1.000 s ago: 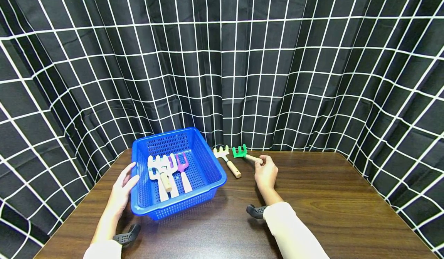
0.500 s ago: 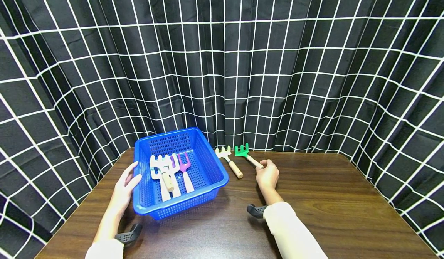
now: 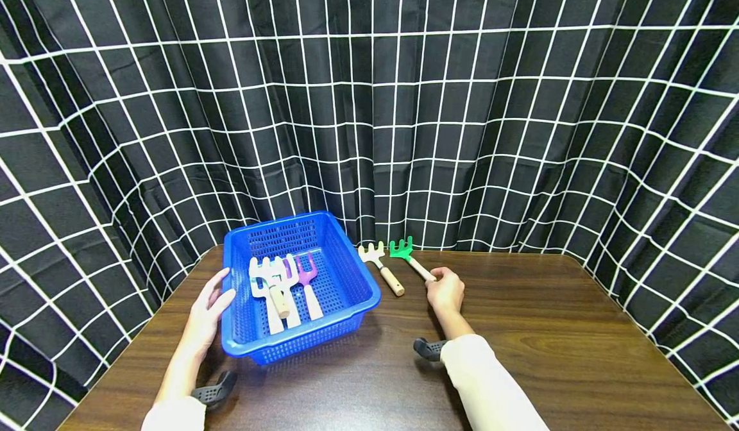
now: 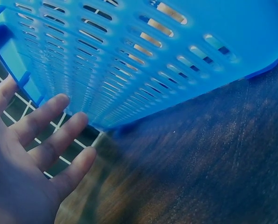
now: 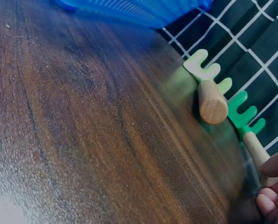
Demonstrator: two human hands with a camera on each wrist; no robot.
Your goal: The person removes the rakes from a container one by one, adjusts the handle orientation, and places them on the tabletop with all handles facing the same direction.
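In the head view, we see the blue basket (image 3: 312, 341) on the left of the tabletop (image 3: 548, 328), its open top up, with several rakes lying inside, the purple rake (image 3: 312, 301) among them; the left grip (image 3: 203, 312) rests at the basket's left rim, most likely to steady it; the right grip (image 3: 446, 290) has the free end of the green rake's (image 3: 401, 250) handle, so the tines point away from us towards the curtain (image 3: 439, 129); the pale rake (image 3: 392, 282) lies between that rake and the basket, untouched, its wooden handle towards us, which we judge handy for picking up.

In the left wrist view, the left grip is well open, fingers spread and nearly straight beside the slotted wall; we take this as a light support rather than a firm clasp.

In the right wrist view, the right grip is closed in a pinch, thumb and fingertips on the handle's end; this leaves the tines free; the green rake is just beside the pale one near the tabletop's far edge; we cannot tell whether it is lifted at all.
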